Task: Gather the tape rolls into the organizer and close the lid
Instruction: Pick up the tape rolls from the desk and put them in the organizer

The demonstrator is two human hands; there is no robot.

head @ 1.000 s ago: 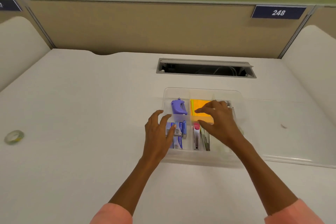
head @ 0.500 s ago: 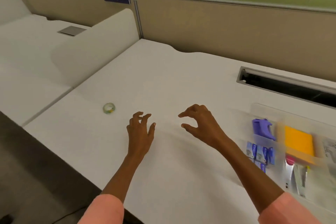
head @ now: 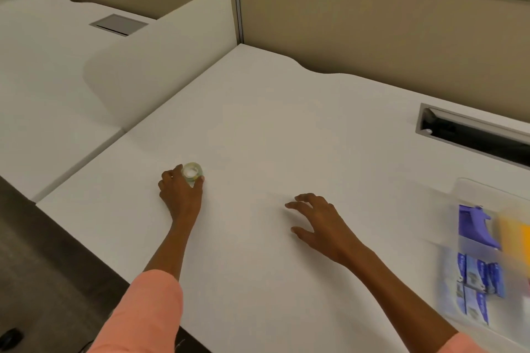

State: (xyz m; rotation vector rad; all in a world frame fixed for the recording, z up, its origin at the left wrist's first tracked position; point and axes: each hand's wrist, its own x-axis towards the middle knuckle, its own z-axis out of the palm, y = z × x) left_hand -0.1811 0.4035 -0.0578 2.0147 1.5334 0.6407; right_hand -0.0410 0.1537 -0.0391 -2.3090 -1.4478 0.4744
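Observation:
A small clear tape roll (head: pixel 191 171) sits near the left end of the white desk. My left hand (head: pixel 180 190) has its thumb and fingers closed around the roll, which still seems to rest on the desk. My right hand (head: pixel 315 218) hovers over the middle of the desk, fingers spread, holding nothing. The clear plastic organizer (head: pixel 470 190) lies at the far right, blurred and partly cut off by the frame edge. It holds a purple tool (head: pixel 474 225), blue staple boxes (head: pixel 477 278) and an orange pad (head: pixel 516 233). No lid can be made out.
A cable slot (head: pixel 470 133) is cut into the desk at the back right. A low white divider (head: pixel 160 51) separates this desk from the neighbouring one on the left. The desk's left edge drops to dark floor (head: pixel 43 266).
The view has swung left, away from the organizer. Both hands left the organizer; my left hand reached across the desk and closed on the tape roll, and my right hand followed to mid-desk.

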